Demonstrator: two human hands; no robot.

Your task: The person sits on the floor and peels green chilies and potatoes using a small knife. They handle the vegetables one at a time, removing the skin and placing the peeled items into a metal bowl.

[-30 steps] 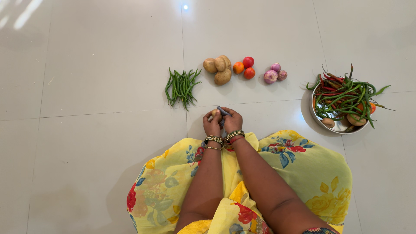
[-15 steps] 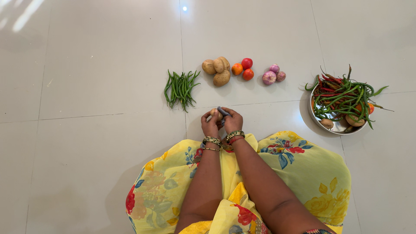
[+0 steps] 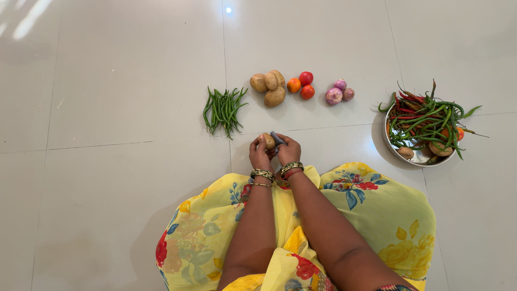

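Pale glossy tiled floor (image 3: 124, 81); person seated on it in a yellow flowered garment (image 3: 377, 210), both forearms reaching forward over the lap.

Round steel bowl (image 3: 396, 153) to the right, well apart from the hands, heaped with long green and red chillies (image 3: 425, 116).

Row beyond the hands: loose bundle of green beans (image 3: 223, 109) at left, then a pile of brown potatoes (image 3: 269, 86), three red-orange tomatoes (image 3: 301, 86), small purple onions (image 3: 338, 92).

Left hand (image 3: 260, 156): fingers curled round a small tan potato (image 3: 268, 141), held just above the floor in front of the knees.

Right hand (image 3: 289, 152): fingers closed on a small grey-blue peeler-like tool (image 3: 277, 138). Tool lies immediately right of the potato, touching or nearly so, its long axis slanting up-left toward it. Blade detail too small to tell.
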